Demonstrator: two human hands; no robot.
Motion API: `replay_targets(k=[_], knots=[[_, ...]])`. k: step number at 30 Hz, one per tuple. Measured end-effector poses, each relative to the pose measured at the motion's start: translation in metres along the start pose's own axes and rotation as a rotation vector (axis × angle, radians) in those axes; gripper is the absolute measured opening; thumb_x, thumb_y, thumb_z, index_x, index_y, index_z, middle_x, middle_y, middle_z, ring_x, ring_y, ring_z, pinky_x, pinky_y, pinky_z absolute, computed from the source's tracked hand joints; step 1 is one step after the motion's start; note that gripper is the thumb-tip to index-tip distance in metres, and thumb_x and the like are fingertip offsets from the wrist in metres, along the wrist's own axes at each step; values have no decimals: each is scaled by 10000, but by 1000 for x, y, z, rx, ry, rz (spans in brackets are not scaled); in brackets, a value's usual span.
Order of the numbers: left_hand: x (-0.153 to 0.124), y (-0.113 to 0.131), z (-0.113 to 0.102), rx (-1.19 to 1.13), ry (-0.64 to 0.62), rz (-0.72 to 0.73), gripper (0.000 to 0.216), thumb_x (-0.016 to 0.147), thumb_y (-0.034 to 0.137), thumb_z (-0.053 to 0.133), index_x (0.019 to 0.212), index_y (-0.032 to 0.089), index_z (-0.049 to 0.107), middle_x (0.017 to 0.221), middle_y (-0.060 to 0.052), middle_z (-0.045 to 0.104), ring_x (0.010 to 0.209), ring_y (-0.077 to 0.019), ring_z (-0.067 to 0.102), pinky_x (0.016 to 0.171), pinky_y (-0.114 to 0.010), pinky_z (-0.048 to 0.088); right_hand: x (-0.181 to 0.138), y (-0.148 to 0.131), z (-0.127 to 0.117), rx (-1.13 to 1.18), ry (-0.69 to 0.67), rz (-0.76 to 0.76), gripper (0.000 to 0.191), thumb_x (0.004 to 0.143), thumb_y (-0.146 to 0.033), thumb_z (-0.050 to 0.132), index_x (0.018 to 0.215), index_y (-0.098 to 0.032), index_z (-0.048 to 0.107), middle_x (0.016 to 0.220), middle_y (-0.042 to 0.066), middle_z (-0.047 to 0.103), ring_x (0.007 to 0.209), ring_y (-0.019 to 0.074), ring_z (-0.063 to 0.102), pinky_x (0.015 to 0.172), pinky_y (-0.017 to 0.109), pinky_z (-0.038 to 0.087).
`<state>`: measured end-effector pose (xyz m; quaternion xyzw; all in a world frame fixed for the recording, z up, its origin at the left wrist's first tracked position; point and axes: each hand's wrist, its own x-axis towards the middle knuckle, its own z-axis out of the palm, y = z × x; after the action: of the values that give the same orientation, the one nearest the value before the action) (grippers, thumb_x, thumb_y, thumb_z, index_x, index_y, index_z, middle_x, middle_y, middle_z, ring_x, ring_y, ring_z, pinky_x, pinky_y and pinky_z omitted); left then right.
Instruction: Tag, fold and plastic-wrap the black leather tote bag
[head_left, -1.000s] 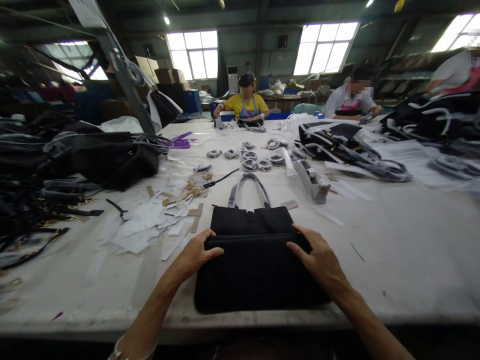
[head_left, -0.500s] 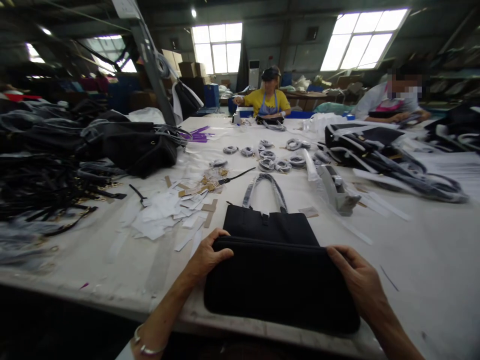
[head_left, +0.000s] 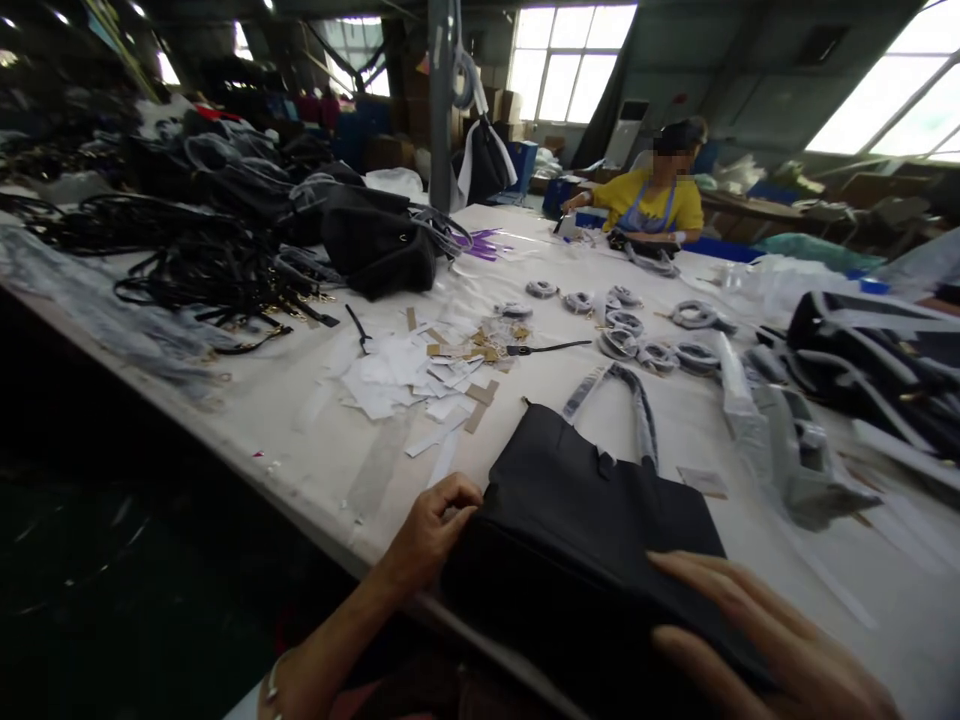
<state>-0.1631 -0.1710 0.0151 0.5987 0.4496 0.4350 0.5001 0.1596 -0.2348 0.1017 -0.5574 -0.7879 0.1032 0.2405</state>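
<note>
A black handbag (head_left: 577, 500) lies at the table's near edge, its base side towards me and its top pointing away. Its two handles (head_left: 643, 415) are wrapped in clear plastic and stretch out over the table. At the bag's lower left corner, my left hand (head_left: 435, 530) is closed, thumb and fingers pinching the edge. My right hand (head_left: 772, 640), blurred somewhat, rests across the right part of the bag with fingers stretched out and apart. The bag's underside is dark and partly lost in shadow.
White paper scraps (head_left: 390, 370) and a thin black strap (head_left: 551, 348) lie beyond the bag. Coiled wrapped handles (head_left: 622, 340) sit farther back. A grey tape dispenser (head_left: 806, 460) stands right. Black straps (head_left: 202, 250) and bags pile up left. A co-worker (head_left: 652, 200) sits opposite.
My view has swung left. The bag has turned at an angle, and more of its front face shows. My right hand has loosened from the right edge and spread its fingers over the bag.
</note>
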Motion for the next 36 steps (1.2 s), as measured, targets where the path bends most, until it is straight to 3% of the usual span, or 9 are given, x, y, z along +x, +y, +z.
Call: replay_targets(k=[4,7,10,13,18,24,31,34,36], knots=[[-5,9,-1,-109,-185,-36,513,927,597,413,1030,172,682,982,-72,678,942,-234,609,867,-338,470,47,-60,26,-40,-197,-206,618,774,-462,695,1351,-309,532,1250,51,661,1047,287,674,855,387,597],[-2,21,-10,-215,-360,1,755,880,751,265,1130,171,679,1114,-106,672,1068,-290,588,974,-405,431,59,-72,40,-55,-289,-211,651,776,-425,699,1376,-260,509,1263,75,652,1080,297,660,880,413,590],[3,31,-20,-243,-524,33,803,775,824,400,1197,187,646,1196,-99,645,1127,-317,559,1016,-417,406,65,-70,44,-48,-375,-160,592,792,-407,683,1349,-267,536,1291,68,635,1116,279,644,926,393,569],[6,35,-22,-183,-568,-25,651,754,673,621,1224,222,609,1139,-50,657,1023,-264,600,909,-348,475,73,-70,45,-32,-463,-75,627,791,-402,683,1375,-263,502,1341,61,598,1185,270,601,994,394,525],[-5,23,-3,39,-286,37,378,719,414,767,1012,217,631,958,-7,622,868,-192,586,770,-271,484,81,-76,47,12,-500,-40,584,791,-385,678,1342,-253,532,1327,68,607,1183,266,600,993,378,521],[-22,10,19,133,86,410,236,853,373,649,1005,214,561,916,-41,635,824,-190,607,763,-304,497,85,-76,40,127,-550,-41,597,766,-314,704,1337,-264,535,1346,65,587,1193,254,587,1003,346,506],[-18,10,26,304,222,606,152,942,347,536,998,205,532,849,-45,624,773,-177,581,710,-300,497,116,-75,38,361,-826,15,617,643,-270,833,1223,-286,623,1272,24,592,1137,223,577,1000,301,459],[-18,7,27,362,303,579,142,937,323,548,987,190,553,872,-50,600,803,-174,577,724,-289,510,131,-70,45,418,-903,0,425,629,-251,842,1029,-260,697,1101,-22,645,988,176,607,886,239,470],[-17,6,27,360,311,504,114,923,299,562,948,188,568,1016,-83,603,928,-193,591,811,-306,517,137,-65,52,422,-932,54,336,635,-268,836,941,-233,703,965,-39,666,860,152,610,767,218,468]])
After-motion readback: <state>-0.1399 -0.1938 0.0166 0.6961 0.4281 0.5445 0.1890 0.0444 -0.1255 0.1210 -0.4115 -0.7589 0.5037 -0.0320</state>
